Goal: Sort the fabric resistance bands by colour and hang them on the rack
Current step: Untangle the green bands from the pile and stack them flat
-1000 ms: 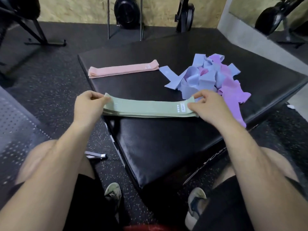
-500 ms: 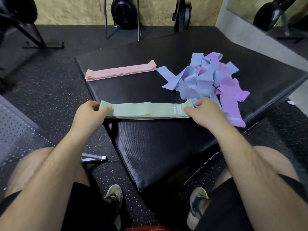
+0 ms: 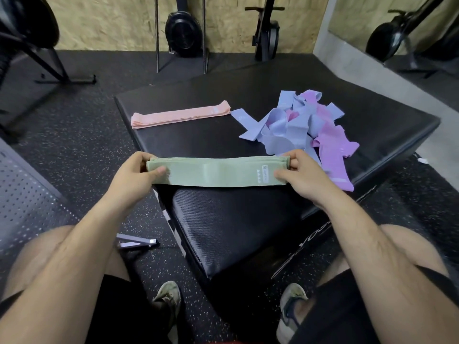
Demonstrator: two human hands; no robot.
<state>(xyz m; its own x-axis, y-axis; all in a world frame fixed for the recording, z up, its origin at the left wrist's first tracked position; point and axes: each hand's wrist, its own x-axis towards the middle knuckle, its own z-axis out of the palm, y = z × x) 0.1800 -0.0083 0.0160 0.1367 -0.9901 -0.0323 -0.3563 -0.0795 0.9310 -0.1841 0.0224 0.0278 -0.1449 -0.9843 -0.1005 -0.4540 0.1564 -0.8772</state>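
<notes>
My left hand (image 3: 131, 175) pinches one end of green band stack (image 3: 216, 171), my right hand (image 3: 300, 175) pinches other end, at black pad (image 3: 223, 219) near edge. Pink stack (image 3: 178, 115) by far left corner.

Setting: gym, training floor. Black speckled rubber flooring (image 3: 82, 135); large black padded vinyl box (image 3: 236, 219) at centre; black fan-wheel exercise machine (image 3: 182, 33) and upright black machine frame (image 3: 267, 33) against a chipboard wall (image 3: 111, 21); wall mirror (image 3: 360, 18) at right, reflecting another machine; stack of pale green fabric resistance bands (image 3: 216, 172), others pink, lilac, blue.
</notes>
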